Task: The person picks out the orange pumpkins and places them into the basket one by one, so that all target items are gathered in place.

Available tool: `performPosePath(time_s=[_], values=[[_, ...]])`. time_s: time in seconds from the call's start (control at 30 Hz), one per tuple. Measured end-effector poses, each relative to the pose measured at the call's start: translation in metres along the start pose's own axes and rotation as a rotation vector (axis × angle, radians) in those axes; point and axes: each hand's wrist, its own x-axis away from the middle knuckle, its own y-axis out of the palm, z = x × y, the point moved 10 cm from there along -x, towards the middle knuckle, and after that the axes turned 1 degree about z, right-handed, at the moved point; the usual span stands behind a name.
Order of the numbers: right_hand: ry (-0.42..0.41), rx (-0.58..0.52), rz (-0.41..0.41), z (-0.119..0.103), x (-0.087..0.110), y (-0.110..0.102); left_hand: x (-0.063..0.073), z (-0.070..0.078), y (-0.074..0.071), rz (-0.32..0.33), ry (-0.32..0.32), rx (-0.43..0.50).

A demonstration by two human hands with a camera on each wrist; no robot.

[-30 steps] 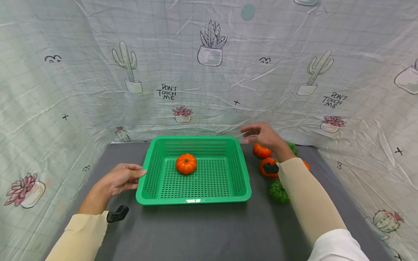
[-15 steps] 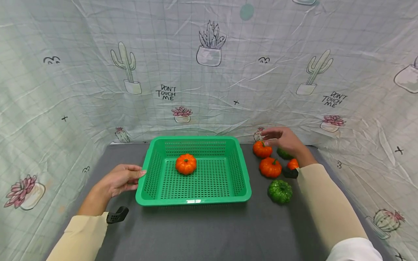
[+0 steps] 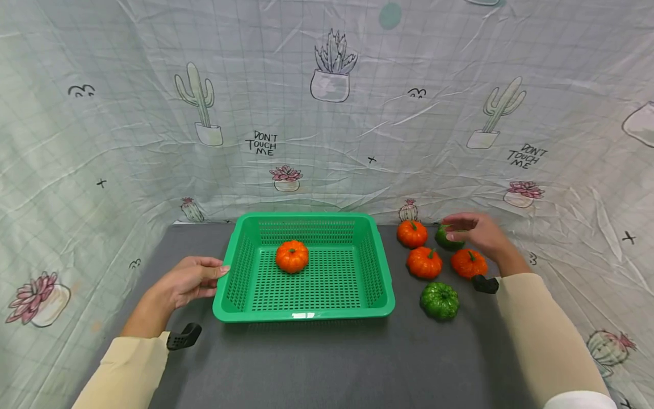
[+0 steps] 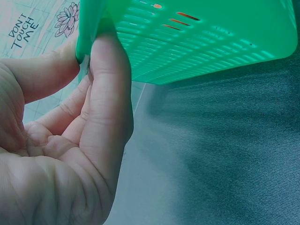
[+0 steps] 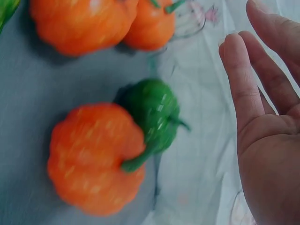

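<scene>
My left hand [image 3: 191, 279] pinches the left rim of a green plastic basket [image 3: 301, 316] between thumb and fingers; the left wrist view shows the rim [image 4: 88, 28] caught there. Inside the basket sits one small orange pumpkin [image 3: 292, 257]. Over on the right, my right hand [image 3: 480, 234] hovers with fingers apart above a dark green pumpkin [image 3: 445, 238], partly covering it in the head view. From the right wrist, that green pumpkin [image 5: 152, 112] shows with a gap between it and the hand, which holds nothing. Just in front lies an orange pumpkin [image 3: 468, 263].
Right of the basket lie two more orange pumpkins, a back one [image 3: 411, 233] and a nearer one [image 3: 424, 262], plus a green pumpkin [image 3: 440, 301] closest to me. A printed cloth [image 3: 327, 142] hangs behind the grey table [image 3: 317, 363].
My right hand has moved right, from beside the basket's back right corner, past the back orange pumpkin to above the dark green one. The left hand has stayed on the rim.
</scene>
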Motion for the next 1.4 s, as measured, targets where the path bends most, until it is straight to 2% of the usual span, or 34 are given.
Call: performPosePath(time_s=[0.23, 0.37, 0.47, 0.63, 0.87, 1.03, 1.2, 1.4], values=[[0.032, 0.01, 0.035, 0.031, 0.016, -0.014, -0.002, -0.001, -0.001, -0.001, 0.006, 0.005], [0.064, -0.005, 0.029, 0.049, 0.024, -0.019, -0.002, -0.002, -0.002, -0.004, 0.007, -0.003], [0.082, 0.027, 0.029, 0.061, 0.03, -0.021, -0.003, -0.002, -0.002, -0.001, 0.005, -0.013], [0.087, 0.097, 0.048, 0.082, 0.036, -0.018, -0.003, -0.002, -0.003, 0.005, 0.0, -0.005], [0.103, 0.104, 0.089, 0.109, 0.043, -0.006, -0.003, -0.004, -0.003, -0.008, 0.001, 0.008], [0.095, 0.082, 0.104, 0.115, 0.046, 0.004, -0.005, -0.005, -0.002, -0.021, -0.001, 0.01], [0.113, 0.112, 0.188, 0.118, 0.048, 0.001, -0.006, 0.0, 0.0, -0.026, 0.017, 0.014], [0.141, 0.156, 0.219, 0.118, 0.049, -0.002, -0.005, -0.003, -0.001, -0.026, -0.002, 0.024]])
